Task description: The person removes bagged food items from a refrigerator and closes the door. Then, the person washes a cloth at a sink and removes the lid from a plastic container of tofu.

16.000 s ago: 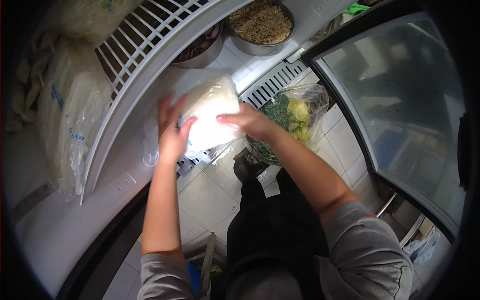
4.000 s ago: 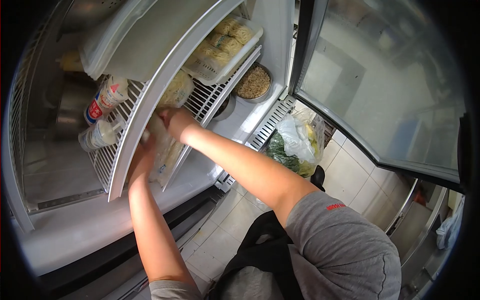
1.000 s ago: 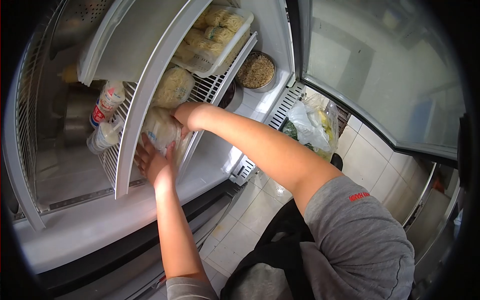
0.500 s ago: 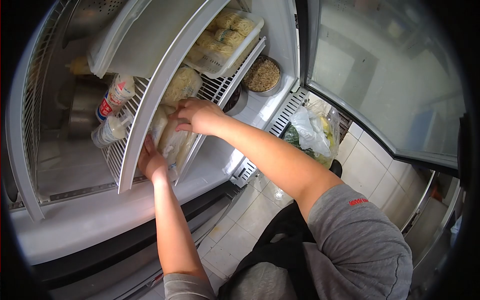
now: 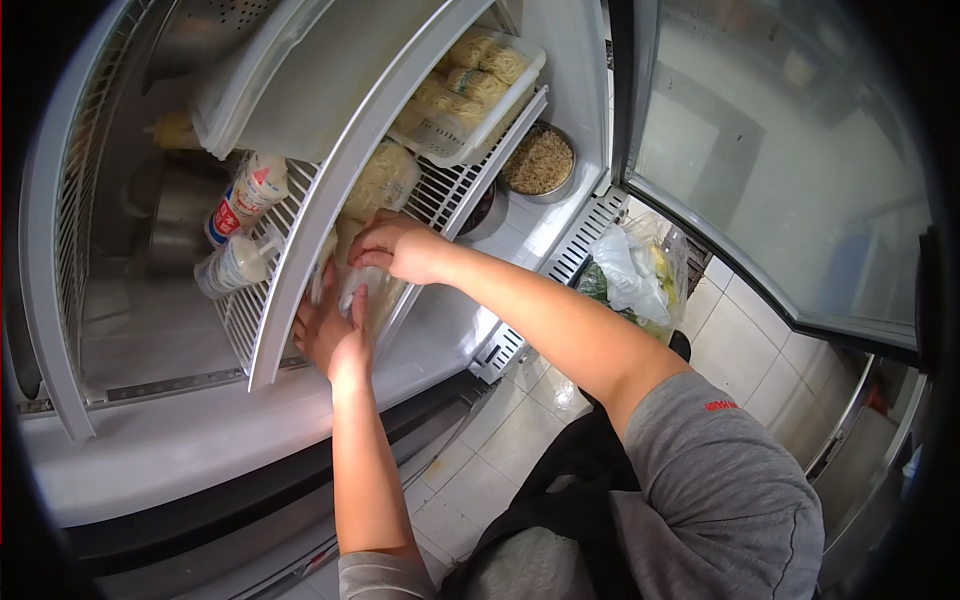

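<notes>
Inside the open fridge, a clear plastic bag (image 5: 363, 279) with pale contents lies on a wire shelf; what it holds is hard to make out. My right hand (image 5: 402, 250) pinches its upper part with curled fingers. From below, my left hand (image 5: 335, 328) grips the bag's near side, thumb raised in front and the other fingers partly hidden behind it. Just beyond both hands sits a bag of pale noodles (image 5: 384, 182).
A white plastic tub (image 5: 530, 85) of noodle bundles stands farther along the shelf. Two bottles, one red-labelled (image 5: 247, 197) and one smaller (image 5: 232, 266), are at left. Below right is a metal pot of brown crumbly food (image 5: 538, 162). The glass door (image 5: 760, 150) stands open above bagged vegetables (image 5: 640, 275).
My left hand has moved up and right from the shelf's edge onto the bag, its thumb now in front. My right hand has stayed at the bag, its fingers more closed. The view has shifted slightly.
</notes>
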A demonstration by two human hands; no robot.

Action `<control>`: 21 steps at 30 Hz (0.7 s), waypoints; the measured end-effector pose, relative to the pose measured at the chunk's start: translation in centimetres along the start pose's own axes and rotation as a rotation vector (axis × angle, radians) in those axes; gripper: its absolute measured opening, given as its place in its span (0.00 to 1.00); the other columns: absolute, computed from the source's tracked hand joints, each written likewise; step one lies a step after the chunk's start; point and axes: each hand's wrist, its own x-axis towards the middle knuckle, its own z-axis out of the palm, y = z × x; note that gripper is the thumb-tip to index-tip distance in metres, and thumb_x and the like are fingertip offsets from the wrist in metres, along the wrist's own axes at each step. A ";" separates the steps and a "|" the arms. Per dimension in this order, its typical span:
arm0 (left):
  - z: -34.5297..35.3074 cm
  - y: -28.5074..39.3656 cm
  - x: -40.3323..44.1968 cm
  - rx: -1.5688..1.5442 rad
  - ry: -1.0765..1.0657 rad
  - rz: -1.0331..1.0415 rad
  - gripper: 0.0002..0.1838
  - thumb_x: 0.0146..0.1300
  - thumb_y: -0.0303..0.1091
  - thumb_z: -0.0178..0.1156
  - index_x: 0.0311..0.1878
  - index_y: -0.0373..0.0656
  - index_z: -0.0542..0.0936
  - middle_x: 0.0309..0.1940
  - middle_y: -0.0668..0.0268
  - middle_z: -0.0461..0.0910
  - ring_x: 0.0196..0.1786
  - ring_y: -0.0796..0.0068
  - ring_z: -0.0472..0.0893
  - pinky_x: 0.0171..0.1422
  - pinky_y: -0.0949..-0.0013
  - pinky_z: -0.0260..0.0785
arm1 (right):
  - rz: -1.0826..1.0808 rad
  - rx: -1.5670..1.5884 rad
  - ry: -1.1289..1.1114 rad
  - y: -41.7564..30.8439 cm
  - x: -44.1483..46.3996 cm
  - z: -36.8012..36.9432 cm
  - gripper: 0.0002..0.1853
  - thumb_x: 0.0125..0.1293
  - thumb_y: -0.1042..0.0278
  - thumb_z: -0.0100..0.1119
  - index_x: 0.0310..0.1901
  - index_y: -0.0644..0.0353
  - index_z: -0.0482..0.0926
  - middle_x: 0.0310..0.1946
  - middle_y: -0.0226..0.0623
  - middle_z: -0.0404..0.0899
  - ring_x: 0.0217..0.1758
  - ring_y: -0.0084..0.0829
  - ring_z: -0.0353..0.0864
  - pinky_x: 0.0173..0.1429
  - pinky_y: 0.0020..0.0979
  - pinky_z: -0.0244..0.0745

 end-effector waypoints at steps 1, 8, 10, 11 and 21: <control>0.0 0.0 0.1 -0.013 -0.005 -0.039 0.22 0.59 0.53 0.55 0.58 0.68 0.74 0.65 0.60 0.62 0.66 0.53 0.61 0.66 0.51 0.55 | 0.044 0.068 0.035 0.2 0.1 0.5 0.06 0.58 0.64 0.60 0.35 0.53 0.83 0.36 0.29 0.79 0.49 0.36 0.71 0.55 0.36 0.68; -2.4 -0.8 2.0 -0.516 -0.330 -0.272 0.21 0.69 0.48 0.41 0.62 0.63 0.71 0.66 0.62 0.63 0.68 0.57 0.60 0.71 0.62 0.49 | 0.051 0.242 0.277 -5.1 -2.5 0.8 0.03 0.62 0.73 0.53 0.33 0.62 0.75 0.37 0.39 0.77 0.44 0.35 0.74 0.51 0.31 0.68; 0.0 -2.6 2.0 -0.732 -0.292 -0.193 0.20 0.70 0.45 0.43 0.61 0.57 0.73 0.66 0.59 0.64 0.67 0.61 0.62 0.71 0.65 0.49 | 0.088 0.476 0.385 -5.4 -4.7 1.0 0.02 0.61 0.76 0.53 0.33 0.63 0.71 0.33 0.38 0.74 0.41 0.34 0.74 0.47 0.29 0.69; 0.4 -2.9 2.0 -0.738 -0.285 -0.242 0.20 0.69 0.44 0.44 0.59 0.53 0.74 0.61 0.59 0.69 0.64 0.61 0.66 0.69 0.66 0.51 | 0.129 0.666 0.463 -5.5 -5.9 0.8 0.02 0.64 0.77 0.50 0.34 0.62 0.69 0.35 0.36 0.72 0.42 0.27 0.73 0.49 0.26 0.68; -0.4 7.1 -5.1 -0.460 -0.088 0.466 0.28 0.51 0.43 0.63 0.58 0.50 0.75 0.63 0.59 0.64 0.65 0.53 0.64 0.67 0.48 0.54 | 0.230 0.535 0.717 -4.5 -11.9 -4.4 0.10 0.74 0.66 0.38 0.36 0.61 0.65 0.34 0.33 0.68 0.40 0.22 0.66 0.51 0.24 0.63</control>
